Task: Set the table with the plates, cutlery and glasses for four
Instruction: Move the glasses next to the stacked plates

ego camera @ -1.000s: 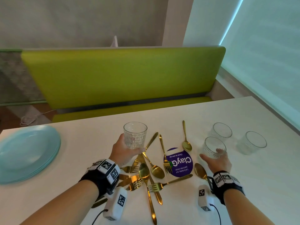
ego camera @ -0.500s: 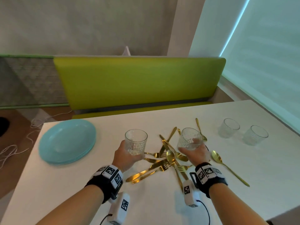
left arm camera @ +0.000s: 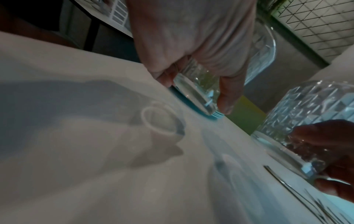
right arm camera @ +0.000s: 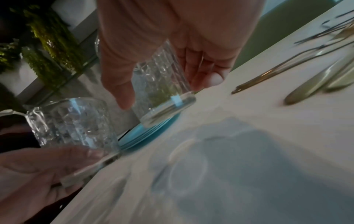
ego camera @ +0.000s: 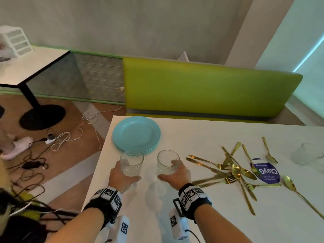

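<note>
My left hand (ego camera: 128, 171) grips a clear patterned glass (ego camera: 131, 163) and holds it just above the white table (ego camera: 201, 137) near its left edge. Beside it, my right hand (ego camera: 168, 170) grips a second glass (ego camera: 168, 162), also lifted. In the left wrist view my fingers (left arm camera: 228, 97) wrap the glass (left arm camera: 193, 86), and its ring shadow lies on the table below. The right wrist view shows my right-hand glass (right arm camera: 162, 84) and the left one (right arm camera: 72, 125). A stack of teal plates (ego camera: 136, 134) sits just beyond both glasses. Gold cutlery (ego camera: 233, 169) lies heaped to the right.
Another glass (ego camera: 305, 154) stands at the far right by a purple sticker (ego camera: 268, 172). A green bench (ego camera: 210, 85) runs behind the table. Left of the table's edge, cables (ego camera: 52, 139) cover the floor, with a second table (ego camera: 31, 67) beyond.
Both hands have carried their glasses left, from over the cutlery to the space in front of the plates. The right hand lifted its glass off the table.
</note>
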`<state>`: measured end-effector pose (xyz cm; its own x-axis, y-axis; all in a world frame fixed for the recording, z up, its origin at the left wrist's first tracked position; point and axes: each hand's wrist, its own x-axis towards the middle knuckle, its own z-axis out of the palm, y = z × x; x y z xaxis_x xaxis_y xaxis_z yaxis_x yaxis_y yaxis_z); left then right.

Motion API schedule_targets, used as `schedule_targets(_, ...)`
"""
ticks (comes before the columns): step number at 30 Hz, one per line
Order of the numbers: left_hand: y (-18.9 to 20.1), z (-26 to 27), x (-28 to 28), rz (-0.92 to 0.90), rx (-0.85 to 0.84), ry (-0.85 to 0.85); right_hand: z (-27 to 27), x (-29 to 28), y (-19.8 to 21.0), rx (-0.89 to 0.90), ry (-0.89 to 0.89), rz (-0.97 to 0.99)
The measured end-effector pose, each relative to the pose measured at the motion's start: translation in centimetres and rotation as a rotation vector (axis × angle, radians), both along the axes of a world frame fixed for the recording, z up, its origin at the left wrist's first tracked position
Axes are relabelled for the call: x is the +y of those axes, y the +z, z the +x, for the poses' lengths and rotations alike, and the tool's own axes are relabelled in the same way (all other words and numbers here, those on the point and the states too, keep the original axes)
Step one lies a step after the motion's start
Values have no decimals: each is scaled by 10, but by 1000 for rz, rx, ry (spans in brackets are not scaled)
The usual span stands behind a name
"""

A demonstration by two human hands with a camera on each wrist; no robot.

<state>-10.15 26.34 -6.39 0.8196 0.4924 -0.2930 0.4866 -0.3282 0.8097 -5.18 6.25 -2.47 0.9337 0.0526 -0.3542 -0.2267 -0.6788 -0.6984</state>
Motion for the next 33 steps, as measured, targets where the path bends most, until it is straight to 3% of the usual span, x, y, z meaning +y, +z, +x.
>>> schedule_targets(9,-15,-18,40,21,-13,55,-4,56,-21,23,58,0)
schedule_targets(33,-6,19,49,54,102,89,16,92,-33,56,48,16)
